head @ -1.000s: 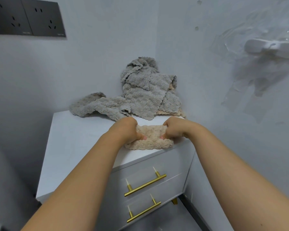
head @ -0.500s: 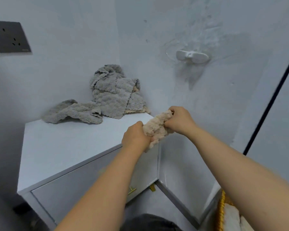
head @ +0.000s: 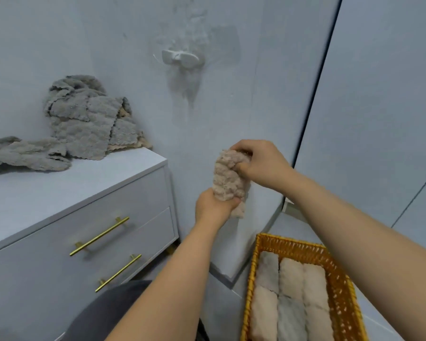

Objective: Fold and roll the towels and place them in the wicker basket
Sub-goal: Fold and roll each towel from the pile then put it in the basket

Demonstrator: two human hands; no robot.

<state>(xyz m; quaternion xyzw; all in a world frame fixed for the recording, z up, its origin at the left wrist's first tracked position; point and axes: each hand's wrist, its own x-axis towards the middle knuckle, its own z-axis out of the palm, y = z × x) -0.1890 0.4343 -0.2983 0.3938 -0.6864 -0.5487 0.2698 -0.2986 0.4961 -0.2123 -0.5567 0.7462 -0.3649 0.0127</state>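
A rolled beige towel (head: 228, 175) stands upright in the air, to the right of the cabinet and above the basket's far end. My left hand (head: 213, 206) grips its lower end and my right hand (head: 261, 163) grips its top. The orange wicker basket (head: 343, 286) sits on the floor at the lower right and holds several rolled towels (head: 290, 299) in grey and beige. A heap of unfolded grey towels (head: 84, 124) lies at the back of the white cabinet top (head: 67, 185), with a beige one partly hidden beneath.
The white cabinet has two drawers with gold handles (head: 100, 236). A white hook (head: 180, 59) is fixed to the wall above. A dark vertical door edge (head: 315, 94) runs down on the right. A dark trouser knee (head: 113, 313) shows at the bottom.
Both hands lifted the rolled beige towel off the cabinet top and carried it right, turning it upright. My view swung right and down, bringing the basket into sight.
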